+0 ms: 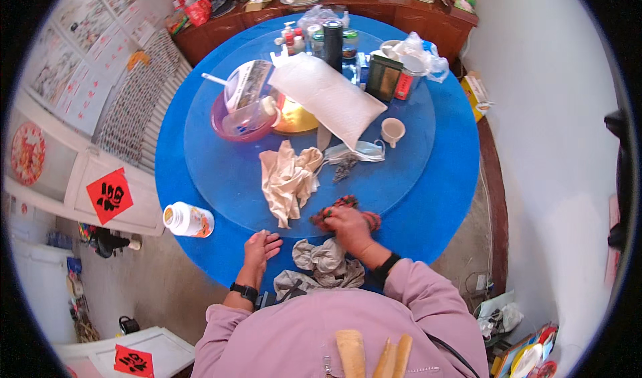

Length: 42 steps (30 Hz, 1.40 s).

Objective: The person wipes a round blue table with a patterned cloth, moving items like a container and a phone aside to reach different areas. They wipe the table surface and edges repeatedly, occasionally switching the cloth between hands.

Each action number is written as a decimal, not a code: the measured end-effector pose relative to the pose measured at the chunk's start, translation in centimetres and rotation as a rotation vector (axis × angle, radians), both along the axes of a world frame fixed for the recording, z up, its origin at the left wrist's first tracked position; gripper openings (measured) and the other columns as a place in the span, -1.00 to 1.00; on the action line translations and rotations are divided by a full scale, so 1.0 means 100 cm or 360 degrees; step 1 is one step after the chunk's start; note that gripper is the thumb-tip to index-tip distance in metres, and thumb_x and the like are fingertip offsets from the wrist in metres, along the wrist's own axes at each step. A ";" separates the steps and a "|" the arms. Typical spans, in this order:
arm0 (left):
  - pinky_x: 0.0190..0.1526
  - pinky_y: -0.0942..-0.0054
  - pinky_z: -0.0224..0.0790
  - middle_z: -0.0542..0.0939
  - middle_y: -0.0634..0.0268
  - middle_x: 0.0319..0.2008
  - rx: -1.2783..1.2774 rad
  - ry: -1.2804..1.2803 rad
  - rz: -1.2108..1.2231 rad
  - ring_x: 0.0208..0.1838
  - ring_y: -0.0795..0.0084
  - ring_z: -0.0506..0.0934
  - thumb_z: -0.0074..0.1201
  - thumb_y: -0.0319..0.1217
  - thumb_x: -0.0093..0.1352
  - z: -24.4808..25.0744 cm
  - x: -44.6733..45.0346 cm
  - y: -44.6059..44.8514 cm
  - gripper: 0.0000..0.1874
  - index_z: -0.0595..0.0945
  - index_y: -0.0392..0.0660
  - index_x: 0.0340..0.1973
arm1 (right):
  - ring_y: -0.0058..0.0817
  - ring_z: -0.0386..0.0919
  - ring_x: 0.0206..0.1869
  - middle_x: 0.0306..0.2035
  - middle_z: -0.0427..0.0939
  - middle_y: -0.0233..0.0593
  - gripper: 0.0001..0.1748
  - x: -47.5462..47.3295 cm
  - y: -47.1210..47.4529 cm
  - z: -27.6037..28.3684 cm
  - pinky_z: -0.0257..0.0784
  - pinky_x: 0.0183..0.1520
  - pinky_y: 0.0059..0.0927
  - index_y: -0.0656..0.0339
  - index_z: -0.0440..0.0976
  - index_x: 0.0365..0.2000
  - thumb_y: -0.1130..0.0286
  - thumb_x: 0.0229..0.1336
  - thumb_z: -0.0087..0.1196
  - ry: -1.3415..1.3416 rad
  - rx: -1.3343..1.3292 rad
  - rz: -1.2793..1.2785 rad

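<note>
My right hand (pixel 349 228) is closed on a red, green and dark patterned cloth (pixel 371 220) at the near edge of the round glass turntable (pixel 220 187). My left hand (pixel 262 247) rests near the blue table's front edge, palm partly up, fingers apart, holding nothing. Between the hands and my body lie crumpled grey cloths (pixel 326 260). A crumpled beige cloth (pixel 288 177) sits on the glass ahead of my left hand. Beyond the patterned cloth are a small dark grey bundle (pixel 345 169) and a light blue face mask (pixel 363 151).
A white plastic bottle (pixel 189 220) lies at the left table edge. Farther back on the glass are a pink bowl (pixel 241 132), a white padded bag (pixel 331 94), a cup (pixel 392 131), a dark flask (pixel 333 44) and several jars. A wooden cabinet (pixel 426 21) stands behind.
</note>
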State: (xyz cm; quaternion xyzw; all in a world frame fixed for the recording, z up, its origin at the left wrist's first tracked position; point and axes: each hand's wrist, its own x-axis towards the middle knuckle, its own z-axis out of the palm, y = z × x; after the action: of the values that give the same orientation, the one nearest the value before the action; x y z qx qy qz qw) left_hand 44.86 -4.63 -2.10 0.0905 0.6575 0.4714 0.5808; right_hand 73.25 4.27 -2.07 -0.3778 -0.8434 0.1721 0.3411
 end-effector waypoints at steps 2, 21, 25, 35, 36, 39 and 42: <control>-0.37 0.42 0.60 0.66 0.06 -0.12 -0.0012 0.0016 -0.0010 -0.21 0.24 0.69 -0.05 -0.20 0.50 -0.002 0.000 0.000 -0.74 0.49 -0.14 -0.10 | -0.15 0.53 0.00 -0.07 0.58 -0.12 -0.77 -0.031 -0.012 0.003 0.41 0.09 -0.13 0.08 0.61 -0.33 0.46 -0.10 0.12 -0.0014 0.0110 0.0004; -0.30 0.40 0.59 0.66 0.09 -0.13 0.0045 -0.0097 -0.0199 -0.19 0.27 0.68 -0.05 -0.21 0.49 0.002 -0.004 -0.001 -0.72 0.52 -0.18 -0.12 | 0.02 0.49 0.02 0.05 0.46 0.01 -0.41 -0.132 0.044 0.044 0.45 0.07 -0.08 -0.06 0.52 0.03 0.24 -0.12 0.34 -0.0845 0.0037 0.0252; -0.30 0.39 0.58 0.66 0.08 -0.12 0.0070 -0.0102 -0.0209 -0.20 0.27 0.68 -0.06 -0.22 0.49 0.001 -0.004 -0.002 -0.72 0.51 -0.20 -0.11 | -0.01 0.58 -0.26 -0.32 0.59 -0.04 -0.80 -0.138 0.098 0.036 0.49 -0.15 -0.05 0.09 0.63 -0.30 0.33 0.02 0.13 -0.0611 -0.0496 -0.0152; -0.31 0.37 0.59 0.66 0.07 -0.12 0.0055 -0.0133 -0.0148 -0.21 0.26 0.69 -0.06 -0.21 0.50 0.004 -0.002 -0.001 -0.72 0.51 -0.19 -0.12 | 0.09 0.30 0.25 0.23 0.33 0.04 -0.29 -0.059 0.036 0.067 0.27 0.22 0.00 -0.07 0.40 0.18 0.19 -0.05 0.32 -0.0503 -0.0168 0.0028; -0.32 0.37 0.59 0.66 0.06 -0.12 0.0043 -0.0119 -0.0147 -0.22 0.26 0.69 -0.07 -0.23 0.50 0.005 -0.003 -0.001 -0.72 0.51 -0.20 -0.11 | 0.06 0.30 0.25 0.21 0.35 -0.01 -0.34 -0.050 0.009 0.059 0.26 0.22 0.04 -0.17 0.43 0.14 0.17 -0.05 0.31 -0.0650 -0.0158 0.0069; -0.33 0.37 0.59 0.66 0.06 -0.11 0.0045 -0.0104 -0.0145 -0.22 0.26 0.69 -0.06 -0.24 0.50 0.005 -0.003 -0.001 -0.72 0.50 -0.19 -0.07 | -0.05 0.41 0.13 0.09 0.47 -0.20 -0.54 -0.017 -0.036 0.043 0.34 0.11 -0.03 -0.23 0.56 -0.04 0.32 -0.05 0.24 -0.0539 0.0067 0.0069; -0.31 0.40 0.60 0.66 0.08 -0.09 0.0023 -0.0126 -0.0184 -0.19 0.28 0.68 -0.01 -0.22 0.48 0.004 -0.004 -0.002 -0.71 0.50 -0.16 -0.05 | -0.19 0.49 0.02 -0.07 0.56 -0.39 -0.64 0.004 -0.040 0.033 0.40 -0.01 -0.14 -0.23 0.64 -0.24 0.44 -0.10 0.14 -0.0552 0.0192 -0.0125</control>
State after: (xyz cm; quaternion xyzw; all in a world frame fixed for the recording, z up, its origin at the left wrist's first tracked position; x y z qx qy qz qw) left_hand 44.49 -4.79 -1.73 0.1138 0.6241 0.4451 0.6320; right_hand 73.70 0.22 1.22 -0.4132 -0.8830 0.0401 0.2190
